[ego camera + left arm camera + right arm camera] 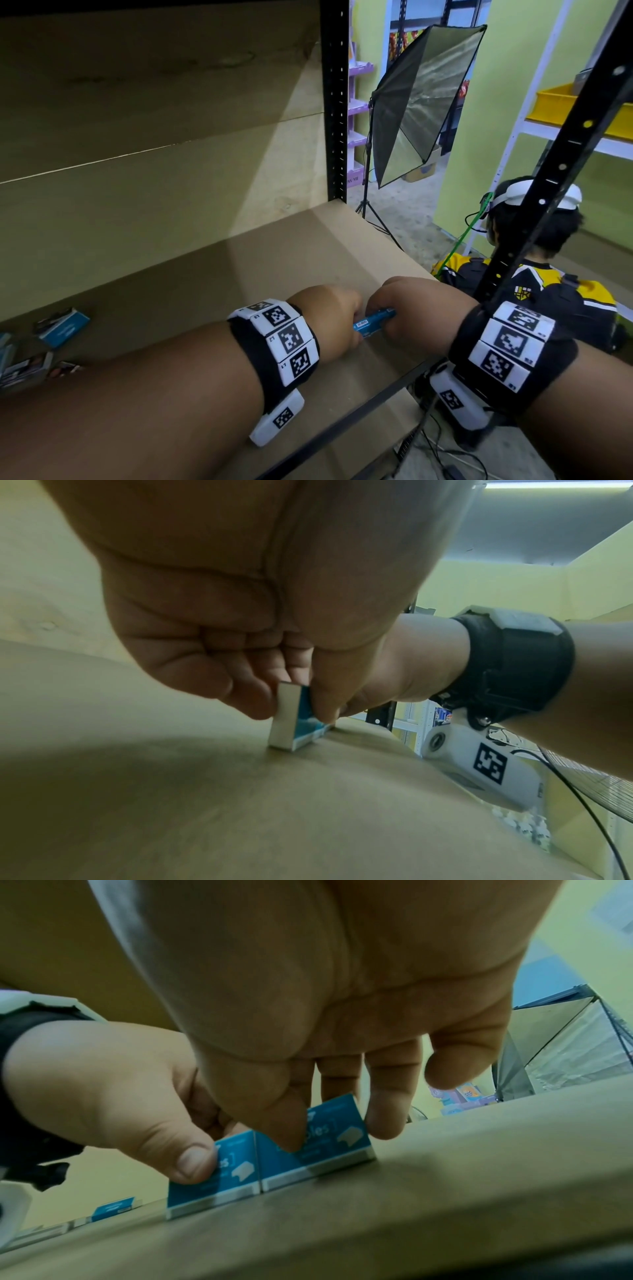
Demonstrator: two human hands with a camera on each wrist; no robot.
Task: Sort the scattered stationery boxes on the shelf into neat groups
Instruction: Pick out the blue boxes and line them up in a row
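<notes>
Two blue staple boxes stand on edge, side by side and touching, near the right front of the cardboard-lined shelf (239, 267). My left hand (205, 1161) pinches the left box (219, 1191) between thumb and fingers. My right hand (337, 1131) pinches the right box (342, 1139) the same way. In the head view only a strip of blue box (373, 322) shows between my left hand (339, 318) and right hand (390, 308). The left wrist view shows the left box (291, 723) end-on in my left hand (291, 707).
More small boxes lie scattered at the shelf's far left, a blue one (63, 327) among them. A black upright post (334, 102) stands at the back right. Beyond the shelf's right end are a softbox lamp (421, 102) and a crouching person (534, 274).
</notes>
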